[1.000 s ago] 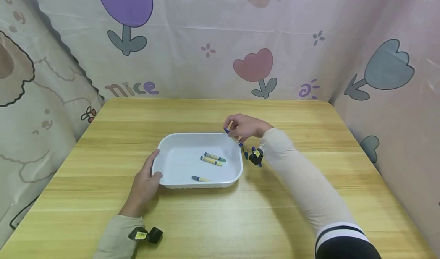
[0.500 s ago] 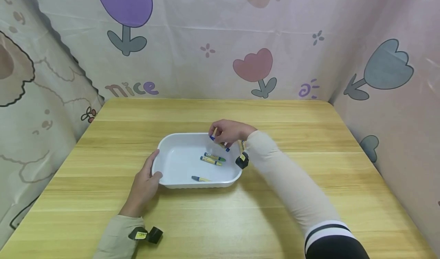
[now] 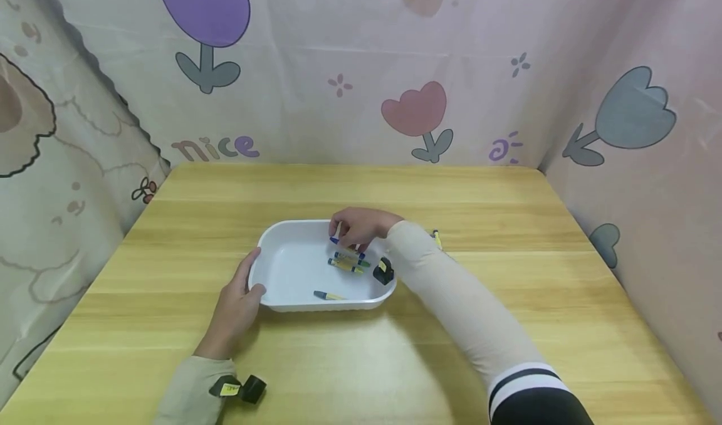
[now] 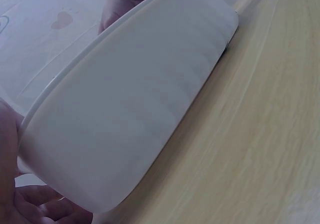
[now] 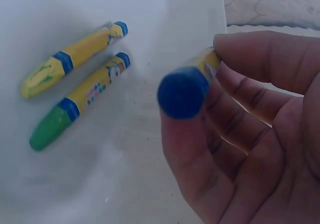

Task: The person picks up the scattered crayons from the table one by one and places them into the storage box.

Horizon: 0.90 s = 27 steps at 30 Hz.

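Note:
My left hand [image 3: 234, 306] grips the left end of a white plastic tray [image 3: 287, 262], thumb over the rim and fingers around the outside. The left wrist view shows the tray's outer wall [image 4: 120, 94] close up. Inside the tray's right half, my right hand [image 3: 361, 225] pinches a blue-ended crayon [image 5: 186, 92] between thumb and finger, just above the tray floor. Beside it lie a yellow crayon [image 5: 75, 58] and a green crayon [image 5: 82, 99], nearly parallel. Closer to the front wall lies a grey-tipped crayon [image 3: 328, 296].
On the wooden table [image 3: 485, 212], a yellow-wrapped crayon [image 3: 437, 238] shows past the right forearm, which hides the area around it. A printed curtain [image 3: 304, 68] hangs behind the table and along its sides.
My right hand has carried the crayon leftward from the tray's right rim and lowered it near the two paired crayons. The left hand keeps its hold on the tray.

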Tool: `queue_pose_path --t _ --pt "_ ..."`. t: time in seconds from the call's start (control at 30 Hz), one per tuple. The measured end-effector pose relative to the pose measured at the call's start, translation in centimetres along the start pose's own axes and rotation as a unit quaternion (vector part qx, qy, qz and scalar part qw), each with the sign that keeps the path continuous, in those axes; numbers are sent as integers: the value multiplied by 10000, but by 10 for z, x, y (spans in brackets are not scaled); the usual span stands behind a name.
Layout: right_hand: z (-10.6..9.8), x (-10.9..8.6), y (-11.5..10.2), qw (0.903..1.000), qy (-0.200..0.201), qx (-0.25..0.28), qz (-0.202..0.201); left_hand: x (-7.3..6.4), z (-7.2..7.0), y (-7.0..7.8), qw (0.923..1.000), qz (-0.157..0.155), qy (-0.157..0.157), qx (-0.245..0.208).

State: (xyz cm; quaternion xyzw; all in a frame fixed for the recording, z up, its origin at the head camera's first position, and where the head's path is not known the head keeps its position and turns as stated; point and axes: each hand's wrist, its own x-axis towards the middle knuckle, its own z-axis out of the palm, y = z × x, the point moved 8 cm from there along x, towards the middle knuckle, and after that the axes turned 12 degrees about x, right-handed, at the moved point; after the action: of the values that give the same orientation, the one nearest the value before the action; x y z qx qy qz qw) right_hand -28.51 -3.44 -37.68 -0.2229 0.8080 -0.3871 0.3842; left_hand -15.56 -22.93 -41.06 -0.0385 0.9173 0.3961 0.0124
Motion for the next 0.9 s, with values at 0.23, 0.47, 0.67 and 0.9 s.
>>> queue_pose_path --t 0.23,0.47,0.67,0.9 --pt "11 5 -2 9996 -220 -195 52 2 -1 1 10000 51 46 -35" --pt "24 8 5 9983 -319 -322 359 1 -1 1 10000 50 35 -60" --pt "31 9 6 9978 -419 -323 400 0 -1 1 10000 40 32 -36" --pt "33 11 9 9961 -363 -562 574 1 0 1 10000 -45 -6 -23"
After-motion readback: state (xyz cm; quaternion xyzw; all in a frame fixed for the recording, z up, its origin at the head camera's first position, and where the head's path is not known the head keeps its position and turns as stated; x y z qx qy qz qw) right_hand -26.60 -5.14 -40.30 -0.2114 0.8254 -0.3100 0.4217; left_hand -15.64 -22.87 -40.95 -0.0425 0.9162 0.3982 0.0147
